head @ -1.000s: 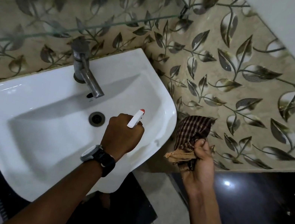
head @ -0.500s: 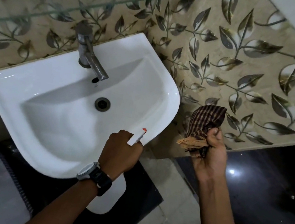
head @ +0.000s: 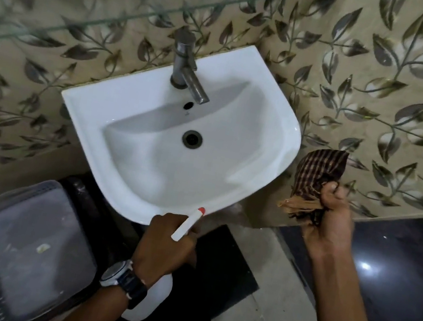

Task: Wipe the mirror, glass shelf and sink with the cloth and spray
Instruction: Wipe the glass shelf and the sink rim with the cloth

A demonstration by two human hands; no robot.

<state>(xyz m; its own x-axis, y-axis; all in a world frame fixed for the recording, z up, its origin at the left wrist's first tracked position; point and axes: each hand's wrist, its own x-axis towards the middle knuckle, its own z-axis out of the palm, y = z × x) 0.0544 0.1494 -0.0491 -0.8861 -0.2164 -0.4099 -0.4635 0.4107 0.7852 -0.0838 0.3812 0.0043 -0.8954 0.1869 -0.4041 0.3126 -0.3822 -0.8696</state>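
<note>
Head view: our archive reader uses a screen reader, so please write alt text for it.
A person's left hand holds a white spray bottle at the near rim of a white wall sink; the right hand grips a bunched checked cloth beside it.

Leaf-patterned wall tiles [head: 387, 86]; lidded plastic bin [head: 30, 250] at lower left; dark glossy floor [head: 398, 267] with a pale tile strip [head: 271, 312].

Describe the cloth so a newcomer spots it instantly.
Find the white sink on the leaf-patterned wall. Just right of its rim, the right hand holds up a bunched cloth. It is the only checked fabric, dark brown with a tan edge; the left hand holds the white spray.
</note>
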